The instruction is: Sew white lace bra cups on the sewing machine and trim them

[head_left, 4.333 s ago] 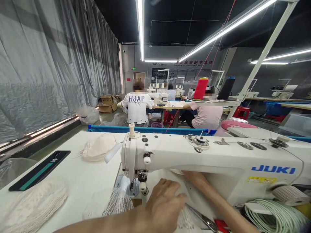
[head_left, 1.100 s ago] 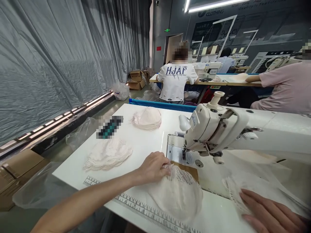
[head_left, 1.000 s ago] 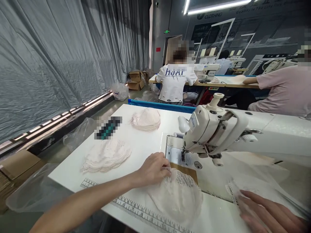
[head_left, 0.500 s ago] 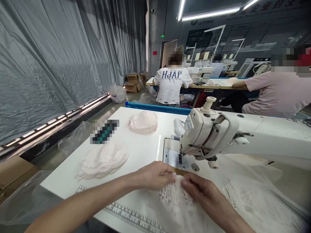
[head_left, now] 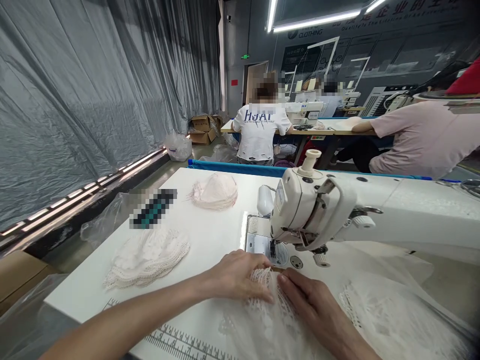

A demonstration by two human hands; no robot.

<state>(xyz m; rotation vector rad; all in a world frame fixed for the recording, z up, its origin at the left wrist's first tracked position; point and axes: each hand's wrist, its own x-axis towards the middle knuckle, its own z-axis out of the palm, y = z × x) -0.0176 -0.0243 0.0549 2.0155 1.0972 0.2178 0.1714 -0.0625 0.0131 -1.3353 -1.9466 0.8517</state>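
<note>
A piece of sheer white lace fabric (head_left: 268,315) lies bunched under and between my hands, in front of the white sewing machine (head_left: 315,205). My left hand (head_left: 240,275) is closed on its upper left edge, the thumb lying over the lace. On the other side, my right hand (head_left: 307,292) pinches the upper right edge; some of its fingertips are hidden beneath the cloth. Both hands are just on the near side of the metal needle plate (head_left: 258,242), and the fabric is apart from the presser foot (head_left: 275,248).
Left on the white table (head_left: 213,240) lie a lace-edged stack (head_left: 148,257), a smaller pale pink stack (head_left: 214,191) and a blurred dark object (head_left: 153,208). More sheer lace (head_left: 401,310) spreads at right. A printed ruler (head_left: 180,342) runs along the front. Co-workers sit beyond.
My left thumb has moved down over the lace and the left hand's grip has spread. The fabric lies wider below the hands. The whole view has shifted slightly.
</note>
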